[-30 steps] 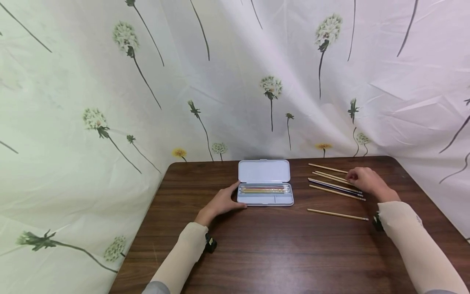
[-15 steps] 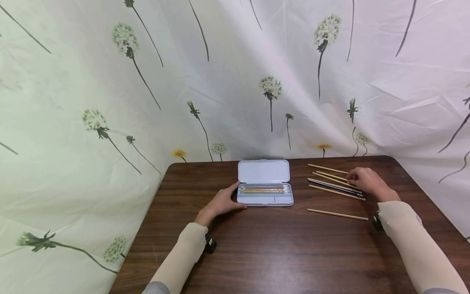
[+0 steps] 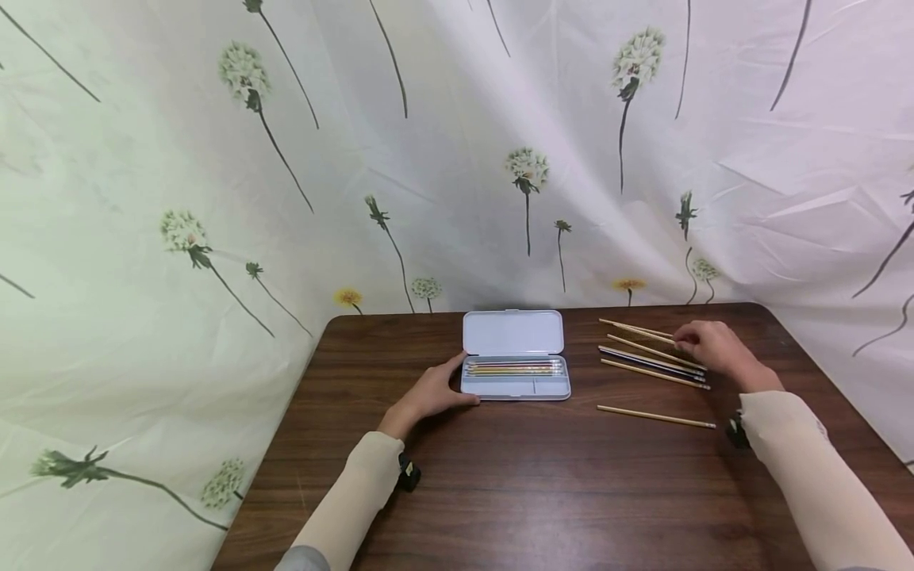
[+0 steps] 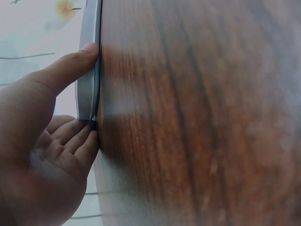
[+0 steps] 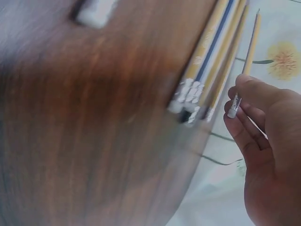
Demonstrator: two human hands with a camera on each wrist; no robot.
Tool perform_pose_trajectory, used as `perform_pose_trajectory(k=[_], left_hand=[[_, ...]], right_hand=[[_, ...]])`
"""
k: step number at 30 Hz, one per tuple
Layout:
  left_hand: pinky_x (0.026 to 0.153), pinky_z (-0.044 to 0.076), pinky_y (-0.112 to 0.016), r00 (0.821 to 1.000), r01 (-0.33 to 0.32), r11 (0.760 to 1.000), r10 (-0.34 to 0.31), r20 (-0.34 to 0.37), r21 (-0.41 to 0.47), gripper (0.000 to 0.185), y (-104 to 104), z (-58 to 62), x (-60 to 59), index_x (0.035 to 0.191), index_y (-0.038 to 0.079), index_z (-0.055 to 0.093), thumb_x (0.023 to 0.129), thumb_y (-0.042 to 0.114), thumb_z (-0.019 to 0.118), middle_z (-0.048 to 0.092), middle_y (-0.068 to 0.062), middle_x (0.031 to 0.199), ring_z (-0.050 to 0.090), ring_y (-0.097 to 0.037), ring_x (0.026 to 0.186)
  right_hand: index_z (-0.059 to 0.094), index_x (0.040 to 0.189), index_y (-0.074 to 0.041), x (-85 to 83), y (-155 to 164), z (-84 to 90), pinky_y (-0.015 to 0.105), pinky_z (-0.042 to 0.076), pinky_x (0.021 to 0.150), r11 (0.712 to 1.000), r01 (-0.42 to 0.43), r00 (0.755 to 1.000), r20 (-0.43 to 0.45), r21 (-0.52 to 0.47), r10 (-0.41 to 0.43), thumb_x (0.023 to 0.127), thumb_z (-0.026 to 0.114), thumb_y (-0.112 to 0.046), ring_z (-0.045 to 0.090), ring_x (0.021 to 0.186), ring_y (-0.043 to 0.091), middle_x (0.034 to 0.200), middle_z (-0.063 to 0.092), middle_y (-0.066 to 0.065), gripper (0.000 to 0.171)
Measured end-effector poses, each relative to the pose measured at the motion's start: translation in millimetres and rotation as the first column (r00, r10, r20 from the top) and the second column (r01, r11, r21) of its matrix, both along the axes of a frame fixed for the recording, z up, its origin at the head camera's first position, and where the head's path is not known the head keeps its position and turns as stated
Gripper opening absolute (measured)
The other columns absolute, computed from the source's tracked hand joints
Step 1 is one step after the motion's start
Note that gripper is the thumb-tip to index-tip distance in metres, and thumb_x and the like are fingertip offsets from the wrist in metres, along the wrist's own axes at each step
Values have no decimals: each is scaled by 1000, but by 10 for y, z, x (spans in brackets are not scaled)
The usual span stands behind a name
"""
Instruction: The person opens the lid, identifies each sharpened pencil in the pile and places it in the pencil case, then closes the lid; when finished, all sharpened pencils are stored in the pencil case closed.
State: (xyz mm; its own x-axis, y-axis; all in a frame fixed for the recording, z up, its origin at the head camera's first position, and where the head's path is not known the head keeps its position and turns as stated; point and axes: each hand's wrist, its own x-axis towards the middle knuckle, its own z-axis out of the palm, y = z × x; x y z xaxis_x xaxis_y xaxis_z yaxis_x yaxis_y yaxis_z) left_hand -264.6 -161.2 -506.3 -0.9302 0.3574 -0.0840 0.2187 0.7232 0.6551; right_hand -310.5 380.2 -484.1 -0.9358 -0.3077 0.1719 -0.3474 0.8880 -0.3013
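Observation:
The open white pencil case [image 3: 500, 387] lies on the table with several pencils [image 3: 514, 368] in its rear compartment. My left hand [image 3: 432, 390] holds its left end, thumb on the front side and fingers at the left end and back corner; the left wrist view shows the thumb against the case wall [image 4: 86, 94]. At the right, my right hand [image 3: 714, 347] pinches a yellow pencil [image 5: 252, 47] near its eraser end between thumb and fingers, and in the right wrist view it stands apart from the others. Several loose pencils [image 3: 653, 373] lie just in front of that hand.
One yellow pencil [image 3: 655, 416] lies apart, nearer the front. Behind the case's raised lid [image 3: 512, 333] the brown wooden table [image 3: 514, 492] meets a white curtain [image 3: 457, 143] printed with dandelions.
My right hand has lifted slightly and shifted away from me, raising one yellow pencil off the group so that it now crosses the rearmost pencil in view. The left hand and case stay put.

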Motion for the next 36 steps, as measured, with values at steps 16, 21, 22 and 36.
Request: perform_pose_trajectory(k=[16,21,22,36], left_hand=[[123,41,-54,1000,-9,1000,9,-4,-1,101,-12,-4,13,170,13,30,90,39,87,43,-16,169,42,-35,156],[124,40,-54,1000,-9,1000,9,2,2,102,-15,-11,13,170,13,30,90,40,87,41,-16,169,42,-35,156],[124,40,-54,1000,-7,1000,7,4,1,102,-15,-10,12,170,14,30,90,40,87,41,-16,169,42,-35,156],[123,41,-54,1000,-5,1000,6,-15,12,102,3,17,25,169,12,31,89,39,88,44,-18,167,44,-36,155]], right_hand=[[85,100,-5,18,-466,398,45,60,74,981,-162,976,-163,-105,143,93,78,3,75,86,30,95,81,9,13],[85,103,-6,7,-671,466,36,55,71,965,-232,963,-169,-120,210,94,77,3,70,84,23,95,79,7,15],[85,105,-6,6,-716,479,35,54,71,963,-240,962,-164,-124,218,95,76,3,68,83,21,94,78,7,16],[84,114,-7,-58,-1364,584,30,49,67,915,-368,929,-97,-167,356,98,73,1,58,78,11,91,72,0,21]])
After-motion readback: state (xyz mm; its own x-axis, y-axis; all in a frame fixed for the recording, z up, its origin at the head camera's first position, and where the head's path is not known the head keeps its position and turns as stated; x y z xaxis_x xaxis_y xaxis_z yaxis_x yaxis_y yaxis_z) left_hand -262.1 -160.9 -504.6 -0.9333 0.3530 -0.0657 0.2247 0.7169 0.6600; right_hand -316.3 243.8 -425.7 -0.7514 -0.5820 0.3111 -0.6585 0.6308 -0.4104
